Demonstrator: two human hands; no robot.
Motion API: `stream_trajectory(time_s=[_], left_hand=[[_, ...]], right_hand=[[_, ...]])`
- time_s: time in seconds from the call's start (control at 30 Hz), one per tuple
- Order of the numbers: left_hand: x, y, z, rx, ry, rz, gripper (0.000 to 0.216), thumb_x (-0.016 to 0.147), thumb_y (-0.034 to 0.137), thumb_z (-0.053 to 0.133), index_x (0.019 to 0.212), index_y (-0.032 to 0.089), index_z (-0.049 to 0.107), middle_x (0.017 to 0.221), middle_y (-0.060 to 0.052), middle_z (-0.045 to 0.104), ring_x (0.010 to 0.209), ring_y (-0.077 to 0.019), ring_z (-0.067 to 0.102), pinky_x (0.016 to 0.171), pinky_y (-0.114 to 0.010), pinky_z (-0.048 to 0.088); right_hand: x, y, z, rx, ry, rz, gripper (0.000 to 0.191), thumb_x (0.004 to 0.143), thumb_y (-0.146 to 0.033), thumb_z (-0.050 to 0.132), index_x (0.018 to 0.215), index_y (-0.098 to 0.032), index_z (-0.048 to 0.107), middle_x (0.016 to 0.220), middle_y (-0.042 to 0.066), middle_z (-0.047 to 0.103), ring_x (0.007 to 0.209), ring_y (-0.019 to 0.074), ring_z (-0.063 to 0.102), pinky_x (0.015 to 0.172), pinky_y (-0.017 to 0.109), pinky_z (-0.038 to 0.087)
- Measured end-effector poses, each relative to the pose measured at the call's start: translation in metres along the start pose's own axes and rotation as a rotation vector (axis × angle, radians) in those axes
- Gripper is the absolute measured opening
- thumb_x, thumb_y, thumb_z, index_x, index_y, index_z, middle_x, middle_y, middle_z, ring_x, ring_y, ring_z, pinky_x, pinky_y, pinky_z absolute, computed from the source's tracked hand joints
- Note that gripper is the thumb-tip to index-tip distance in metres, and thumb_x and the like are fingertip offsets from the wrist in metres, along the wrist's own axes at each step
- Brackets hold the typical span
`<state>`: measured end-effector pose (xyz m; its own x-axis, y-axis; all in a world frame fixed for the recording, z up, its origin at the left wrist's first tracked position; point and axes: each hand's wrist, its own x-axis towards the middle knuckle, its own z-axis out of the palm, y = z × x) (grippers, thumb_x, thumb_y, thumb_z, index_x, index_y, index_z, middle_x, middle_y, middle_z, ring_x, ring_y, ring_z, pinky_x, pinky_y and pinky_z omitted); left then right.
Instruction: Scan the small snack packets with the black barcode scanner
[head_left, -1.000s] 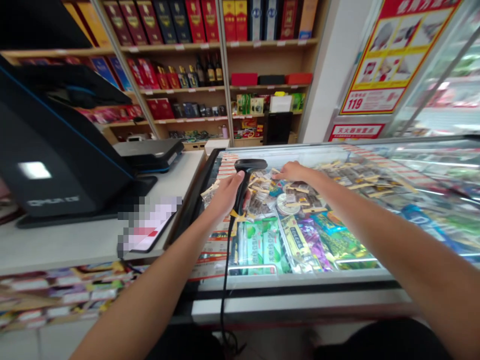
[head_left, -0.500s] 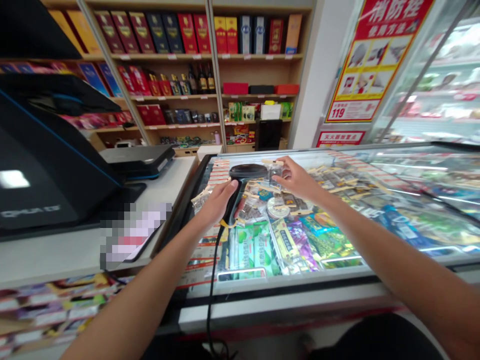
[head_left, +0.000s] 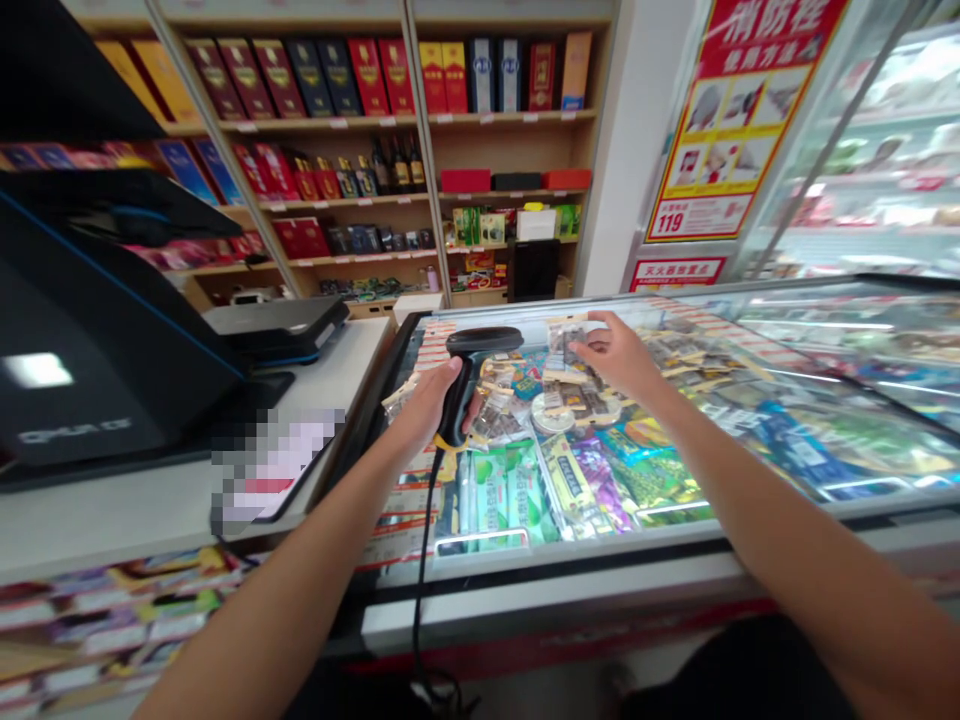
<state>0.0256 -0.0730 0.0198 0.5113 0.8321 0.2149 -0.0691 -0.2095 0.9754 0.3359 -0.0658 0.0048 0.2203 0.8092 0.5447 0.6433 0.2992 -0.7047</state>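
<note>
My left hand is wrapped round the handle of a black barcode scanner, whose head points to the right. A black cable hangs from the handle's lower end. To the right of the scanner head, my right hand pinches a small clear packet with dark contents and a pale top strip. A gap separates packet and scanner. Below both hands, several similar small packets lie on the glass top of a chest freezer. Colourful wrapped ice creams show through the glass.
At the left, a white counter carries a black checkout terminal, a scale and a blurred-out flat item. Shelves with boxes and bottles stand behind the freezer. A red and yellow poster hangs at the right.
My right hand has moved right with the packet, widening the gap to the scanner. The scanner has shifted slightly left in my left hand.
</note>
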Motion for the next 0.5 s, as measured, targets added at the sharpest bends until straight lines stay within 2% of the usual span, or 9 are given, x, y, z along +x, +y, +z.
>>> stream_trajectory(time_s=[0.13, 0.23, 0.3, 0.37, 0.43, 0.47, 0.5], left_hand=[[0.001, 0.001, 0.001, 0.012, 0.046, 0.012, 0.060, 0.082, 0.080, 0.055, 0.076, 0.020, 0.051, 0.054, 0.000, 0.060, 0.037, -0.0109, 0.051, 0.037, -0.023, 0.038], [0.004, -0.003, 0.001, 0.045, 0.073, 0.027, 0.058, 0.082, 0.078, 0.057, 0.076, 0.022, 0.047, 0.053, 0.001, 0.061, 0.037, -0.0111, 0.052, 0.037, -0.022, 0.038], [0.005, -0.005, 0.001, 0.046, 0.084, 0.029, 0.056, 0.082, 0.077, 0.059, 0.077, 0.022, 0.045, 0.053, 0.002, 0.061, 0.037, -0.0113, 0.053, 0.037, -0.022, 0.039], [0.005, -0.006, 0.001, 0.045, 0.090, 0.031, 0.056, 0.083, 0.077, 0.059, 0.079, 0.022, 0.046, 0.054, 0.002, 0.061, 0.037, -0.0114, 0.053, 0.037, -0.022, 0.039], [0.005, -0.006, 0.001, 0.050, 0.093, 0.044, 0.056, 0.084, 0.076, 0.058, 0.080, 0.021, 0.048, 0.054, 0.002, 0.061, 0.036, -0.0110, 0.053, 0.036, -0.022, 0.038], [0.004, -0.005, 0.001, 0.053, 0.094, 0.049, 0.056, 0.085, 0.076, 0.057, 0.080, 0.021, 0.049, 0.054, 0.002, 0.061, 0.036, -0.0108, 0.053, 0.037, -0.022, 0.038], [0.003, -0.005, 0.002, 0.059, 0.093, 0.053, 0.056, 0.086, 0.076, 0.056, 0.080, 0.021, 0.049, 0.055, 0.002, 0.061, 0.037, -0.0105, 0.053, 0.037, -0.022, 0.038]], right_hand=[[0.019, 0.033, -0.033, -0.267, 0.199, 0.121, 0.048, 0.083, -0.038, 0.073, 0.124, -0.015, 0.064, 0.082, 0.010, 0.076, 0.085, 0.0299, 0.073, 0.086, 0.042, 0.055], [0.028, 0.052, -0.054, -0.580, 0.140, 0.196, 0.041, 0.083, -0.038, 0.074, 0.113, -0.011, 0.071, 0.089, 0.018, 0.076, 0.099, 0.0375, 0.071, 0.091, 0.048, 0.052], [0.030, 0.051, -0.057, -0.759, 0.141, 0.182, 0.043, 0.081, -0.041, 0.076, 0.108, -0.008, 0.073, 0.101, 0.025, 0.075, 0.108, 0.0432, 0.067, 0.093, 0.053, 0.049], [0.027, 0.035, -0.048, -0.796, 0.206, 0.058, 0.044, 0.084, -0.044, 0.073, 0.109, -0.008, 0.073, 0.113, 0.027, 0.072, 0.114, 0.0432, 0.063, 0.096, 0.053, 0.047], [0.019, 0.009, -0.026, -0.665, 0.188, -0.091, 0.037, 0.092, -0.046, 0.062, 0.108, -0.014, 0.073, 0.111, 0.021, 0.074, 0.108, 0.0359, 0.066, 0.094, 0.047, 0.048], [0.013, -0.005, -0.011, -0.564, 0.077, -0.114, 0.037, 0.094, -0.050, 0.059, 0.102, -0.017, 0.074, 0.099, 0.016, 0.076, 0.096, 0.0315, 0.068, 0.087, 0.042, 0.050], [0.005, -0.019, 0.006, -0.476, -0.093, -0.109, 0.041, 0.096, -0.056, 0.055, 0.093, -0.019, 0.074, 0.088, 0.011, 0.075, 0.083, 0.0279, 0.069, 0.079, 0.038, 0.050]])
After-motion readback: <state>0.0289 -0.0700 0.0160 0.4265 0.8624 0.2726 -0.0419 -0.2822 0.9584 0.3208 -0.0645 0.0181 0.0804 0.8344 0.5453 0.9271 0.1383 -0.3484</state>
